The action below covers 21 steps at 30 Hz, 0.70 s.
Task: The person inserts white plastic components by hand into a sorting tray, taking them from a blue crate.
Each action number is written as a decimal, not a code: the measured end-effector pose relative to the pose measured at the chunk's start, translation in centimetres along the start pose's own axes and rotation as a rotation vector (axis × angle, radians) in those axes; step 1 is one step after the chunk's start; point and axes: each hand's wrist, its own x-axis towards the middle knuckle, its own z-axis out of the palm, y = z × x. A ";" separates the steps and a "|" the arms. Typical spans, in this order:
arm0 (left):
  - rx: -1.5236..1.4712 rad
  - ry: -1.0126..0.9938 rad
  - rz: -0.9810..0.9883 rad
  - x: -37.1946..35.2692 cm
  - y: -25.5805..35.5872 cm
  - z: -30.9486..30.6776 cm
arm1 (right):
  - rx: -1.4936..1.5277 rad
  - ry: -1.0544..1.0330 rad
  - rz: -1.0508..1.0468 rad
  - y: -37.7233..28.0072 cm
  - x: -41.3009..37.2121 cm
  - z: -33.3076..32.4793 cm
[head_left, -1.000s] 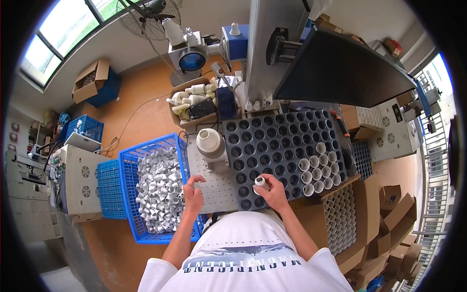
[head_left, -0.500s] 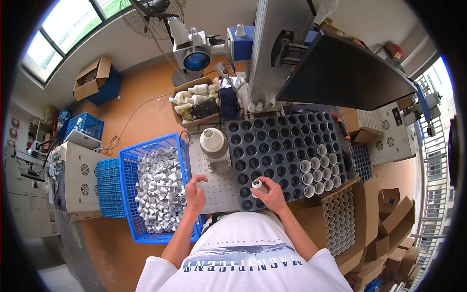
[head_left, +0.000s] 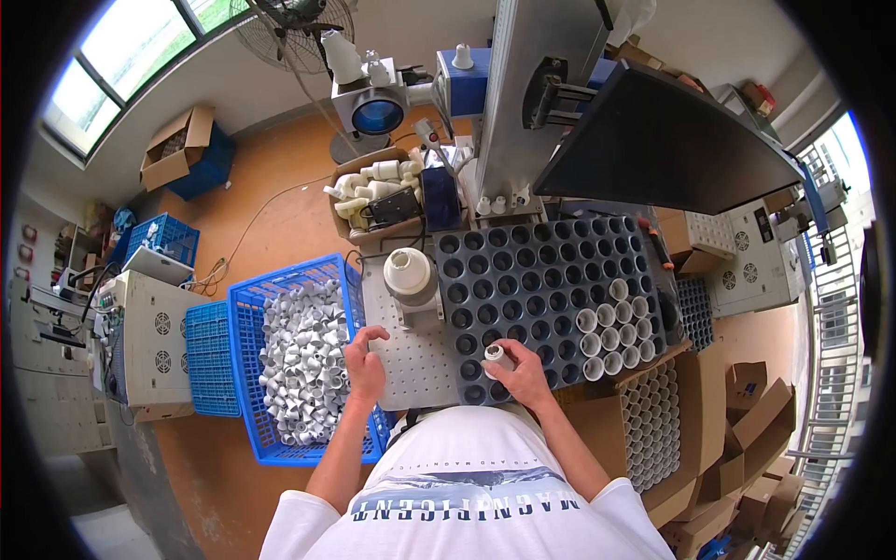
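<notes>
My right hand [head_left: 523, 375] grips a white plastic bulb housing [head_left: 495, 355] between thumb and fingers, its round end facing up, over the near edge of the black tray [head_left: 485, 305]. Several white cups of like kind [head_left: 607, 338] stand in the tray's right-hand holes. My left hand [head_left: 364, 366] holds nothing; its thumb and forefinger are curved and apart. It hovers by the right rim of the blue basket [head_left: 238, 373], which is heaped with loose white housings [head_left: 303, 364]. Another white housing [head_left: 410, 273] sits on a holder on the perforated metal plate [head_left: 397, 359].
A machine with a dark blue lens [head_left: 377, 116] stands above the plate. A black monitor [head_left: 667, 140] overhangs the tray's far right. Behind the plate is a carton of white fittings [head_left: 350, 229]. To the right, an open cardboard box [head_left: 702, 420] holds rows of white cups.
My left hand has shifted slightly left and up, closer to the basket's rim. My right hand stays almost in place with the bulb housing.
</notes>
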 end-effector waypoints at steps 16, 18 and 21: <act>-0.070 0.094 0.293 11.5 7.7 -0.3 | 0.013 0.048 -0.010 0.4 0.1 -0.6; -0.097 0.059 0.336 12.3 8.0 0.0 | 0.020 0.053 -0.018 0.9 0.1 -0.7; -0.148 0.012 0.407 13.3 8.5 0.8 | 0.031 0.079 -0.017 0.7 0.0 -0.9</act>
